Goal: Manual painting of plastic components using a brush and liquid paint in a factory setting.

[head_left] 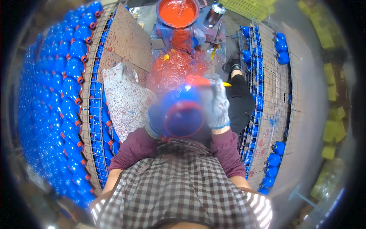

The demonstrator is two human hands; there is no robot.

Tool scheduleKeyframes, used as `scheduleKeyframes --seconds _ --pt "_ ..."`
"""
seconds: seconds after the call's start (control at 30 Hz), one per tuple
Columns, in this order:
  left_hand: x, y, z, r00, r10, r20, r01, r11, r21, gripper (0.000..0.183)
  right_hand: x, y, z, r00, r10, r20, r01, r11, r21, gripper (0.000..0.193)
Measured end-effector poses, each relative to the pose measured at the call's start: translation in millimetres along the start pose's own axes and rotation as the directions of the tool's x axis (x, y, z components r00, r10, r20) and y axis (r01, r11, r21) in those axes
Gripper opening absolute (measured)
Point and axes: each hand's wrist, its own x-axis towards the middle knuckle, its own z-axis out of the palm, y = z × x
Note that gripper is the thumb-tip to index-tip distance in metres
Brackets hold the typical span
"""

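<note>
A glossy blue round vessel (179, 98) with a red rim is in front of my body, its wide opening tilted toward me. Motion blurs it. My left hand (154, 120), in a glove, is closed on the vessel's left side; its fingers are partly hidden. In a grey-white knitted glove, my right hand (218, 102) grips a paintbrush (227, 84) with a yellow handle end. The brush's red, paint-covered end lies across the vessel's far side; blur hides whether it touches. Beyond stands a pot (158, 20) of orange-red paint on a paint-smeared surface (177, 68).
Rows of blue vessels (70, 107) with red parts fill the left, beside a wire rack (95, 110). Speckled cardboard (127, 42) and a spattered sheet (124, 99) lie nearer. A metal can (215, 14) stands by the pot. Another wire rack (272, 95) holds vessels at right.
</note>
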Motion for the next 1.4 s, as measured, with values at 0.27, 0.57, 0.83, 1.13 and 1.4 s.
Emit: scheduleKeyframes --seconds 0.27,0.57,0.83,1.13,1.4 --pt "15.0 21.4 -13.7 0.981 0.123 0.15 -0.099 0.982 -0.158 0.09 34.5 2.1 23.3 0.855 0.274 0.441 -0.516 0.539 0.666 0.039" --pt "3.7 70.6 1.0 0.516 0.813 0.269 -0.66 0.178 0.729 0.08 0.7 -30.4 -31.8 0.945 0.306 -0.114 -0.212 0.84 0.499 0.029" --pt "-19.3 65.9 13.8 0.253 0.944 0.213 -0.649 0.002 0.76 0.083 -47.2 -78.7 -17.0 0.929 0.287 -0.234 -0.086 0.782 0.617 0.042" --pt "-38.5 57.9 20.1 0.32 0.946 -0.044 -0.711 0.271 0.649 0.091 -71.5 -91.6 -7.2 0.926 0.263 -0.272 -0.115 0.881 0.46 0.046" --pt "-19.8 60.4 -1.4 0.586 0.783 -0.211 -0.796 0.605 0.034 0.074 -69.3 -108.0 15.5 0.913 0.214 -0.348 0.006 0.844 0.536 0.033"
